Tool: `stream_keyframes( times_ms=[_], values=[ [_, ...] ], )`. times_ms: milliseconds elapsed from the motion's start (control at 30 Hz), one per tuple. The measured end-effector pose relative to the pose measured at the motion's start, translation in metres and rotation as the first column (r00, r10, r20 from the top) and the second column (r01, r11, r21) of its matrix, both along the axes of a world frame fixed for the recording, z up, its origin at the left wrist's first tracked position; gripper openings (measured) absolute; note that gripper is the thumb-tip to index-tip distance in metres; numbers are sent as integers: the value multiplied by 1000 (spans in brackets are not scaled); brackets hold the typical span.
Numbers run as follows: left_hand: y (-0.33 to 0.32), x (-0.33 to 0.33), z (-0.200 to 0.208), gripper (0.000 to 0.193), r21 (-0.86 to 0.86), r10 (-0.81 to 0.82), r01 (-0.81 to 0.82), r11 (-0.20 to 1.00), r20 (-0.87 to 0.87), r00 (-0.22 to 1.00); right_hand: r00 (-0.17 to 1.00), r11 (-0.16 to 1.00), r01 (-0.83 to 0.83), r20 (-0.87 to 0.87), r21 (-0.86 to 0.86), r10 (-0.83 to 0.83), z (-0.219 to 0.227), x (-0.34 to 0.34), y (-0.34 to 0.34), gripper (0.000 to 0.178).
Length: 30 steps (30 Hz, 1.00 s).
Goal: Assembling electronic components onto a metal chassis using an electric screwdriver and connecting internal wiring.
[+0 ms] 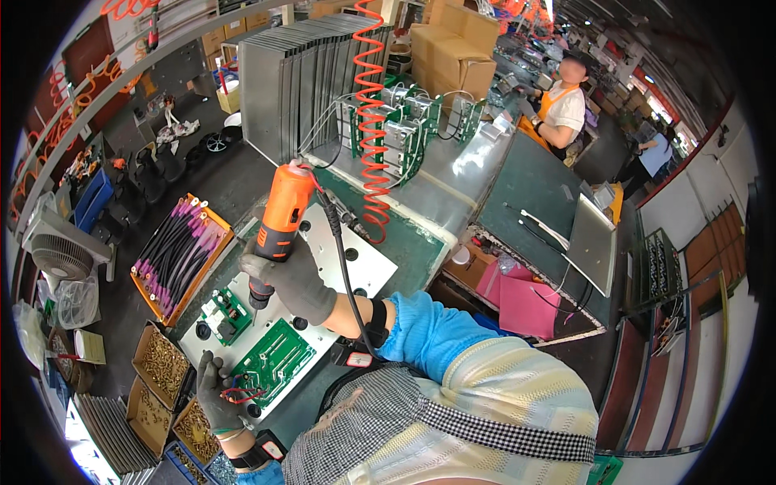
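Note:
In my gloved right hand (295, 283) is an orange and black electric screwdriver (284, 206), its handle up and its dark tip end low over a white panel (356, 271). My fingers wrap round its lower body. Two green circuit boards lie on the panel: a smaller one with components (225, 317) and a larger one (275, 364). My gloved left hand (217, 396) is at the panel's near left edge, beside the larger board, its fingers bent together. Red wires (246, 394) run close to that hand; whatever its fingertips hold is too small to make out.
Cardboard bins of brass-coloured screws (162, 365) stand at left, below an orange-edged tray of black cables (179, 259). A coiled red hose (372, 121) hangs before assembled green board units (400, 137) and stacked grey panels (299, 81). A co-worker (562, 109) stands far right.

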<state>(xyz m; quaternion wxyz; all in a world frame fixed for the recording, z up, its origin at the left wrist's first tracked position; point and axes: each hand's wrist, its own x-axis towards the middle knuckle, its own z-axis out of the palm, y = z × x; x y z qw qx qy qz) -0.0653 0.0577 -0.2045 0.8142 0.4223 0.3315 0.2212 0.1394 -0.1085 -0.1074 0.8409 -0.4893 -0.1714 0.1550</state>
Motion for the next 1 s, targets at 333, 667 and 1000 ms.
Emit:
stream_keyframes(
  times_ms=[333, 667, 1000],
  values=[
    [-4, 2, 1, 29, 13, -23, 23, 1000, 24, 999, 998, 996, 58, 18, 68, -60, -5, -3, -9, 43],
    [4, -6, -3, 23, 642, -195, 331, 692, -275, 941, 977, 988, -50, 197, -145, 78, -29, 4, -14, 23],
    [-1, 4, 14, 23, -123, -9, 10, 992, 15, 1000, 990, 990, 45, 130, 137, -63, -7, 2, 14, 55]
  ],
)
